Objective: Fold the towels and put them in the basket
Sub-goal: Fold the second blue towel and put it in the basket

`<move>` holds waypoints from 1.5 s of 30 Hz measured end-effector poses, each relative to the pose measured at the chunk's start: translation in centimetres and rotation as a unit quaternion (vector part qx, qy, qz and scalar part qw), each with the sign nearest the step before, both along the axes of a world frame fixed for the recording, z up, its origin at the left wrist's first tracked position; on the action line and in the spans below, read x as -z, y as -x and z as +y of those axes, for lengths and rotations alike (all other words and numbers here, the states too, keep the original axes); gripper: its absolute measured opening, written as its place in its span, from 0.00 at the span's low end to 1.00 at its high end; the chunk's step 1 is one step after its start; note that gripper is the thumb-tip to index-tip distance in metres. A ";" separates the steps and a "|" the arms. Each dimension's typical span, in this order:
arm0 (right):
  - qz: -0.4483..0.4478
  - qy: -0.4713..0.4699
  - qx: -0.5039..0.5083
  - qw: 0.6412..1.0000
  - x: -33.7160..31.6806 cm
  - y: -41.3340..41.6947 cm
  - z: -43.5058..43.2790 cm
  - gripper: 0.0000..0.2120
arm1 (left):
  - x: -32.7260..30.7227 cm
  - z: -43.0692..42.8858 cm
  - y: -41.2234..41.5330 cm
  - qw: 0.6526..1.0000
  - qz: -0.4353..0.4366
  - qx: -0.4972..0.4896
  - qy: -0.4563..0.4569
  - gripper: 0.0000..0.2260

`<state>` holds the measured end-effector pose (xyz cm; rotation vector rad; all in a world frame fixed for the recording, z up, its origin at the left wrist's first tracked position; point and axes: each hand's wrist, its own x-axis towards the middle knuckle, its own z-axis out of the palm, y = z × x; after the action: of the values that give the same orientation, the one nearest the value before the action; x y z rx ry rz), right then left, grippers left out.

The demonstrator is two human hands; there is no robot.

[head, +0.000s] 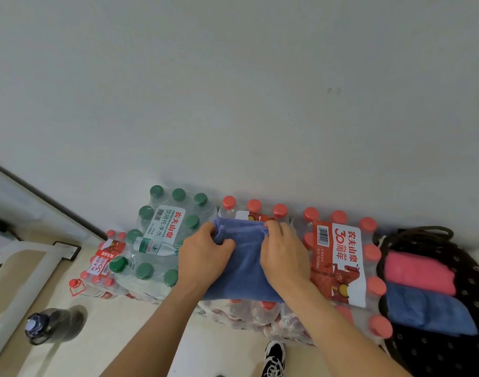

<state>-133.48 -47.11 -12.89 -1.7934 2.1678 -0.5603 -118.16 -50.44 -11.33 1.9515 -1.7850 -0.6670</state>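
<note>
Both forearms bare; left hand (205, 257) and right hand (284, 257) bare too. One shoe in view: black sneaker (274, 359), white laces, white panels.

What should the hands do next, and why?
Probably draw the far edge back over the near one: the left hand and right hand each pinch a far corner of the blue towel, which lies on the red-capped bottle pack, not yet in the basket.

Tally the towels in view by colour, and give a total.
Blue: 2, the held towel and the blue towel in the basket
Pink: 1, the pink towel in the basket
Total: 3
</note>
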 end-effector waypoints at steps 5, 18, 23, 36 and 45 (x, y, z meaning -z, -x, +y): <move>0.011 -0.023 0.016 1.000 0.0 0.3 -1.0 0.13 | 0.2 -1.2 -0.4 1.000 0.001 0.012 -0.025 0.07; -0.073 -0.086 0.063 0.992 -0.6 1.4 -3.6 0.09 | 0.7 -3.5 -0.3 0.986 -0.118 0.104 -0.053 0.14; -0.062 -0.085 0.056 0.993 -0.6 1.4 -3.5 0.08 | 1.0 -3.3 -0.1 0.983 -0.148 0.100 -0.033 0.15; -0.082 -0.203 -0.053 0.974 -1.5 4.4 -4.7 0.20 | 0.6 -6.1 0.1 0.906 -0.240 0.348 -0.026 0.24; -0.243 -0.205 -0.088 0.944 -6.5 5.7 -6.0 0.07 | -4.9 -7.7 -0.3 0.930 -0.138 0.336 -0.057 0.13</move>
<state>-139.13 -53.06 -6.35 -1.4206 1.6255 -0.4134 -117.89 -58.11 -6.39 1.5279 -2.6868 -0.7351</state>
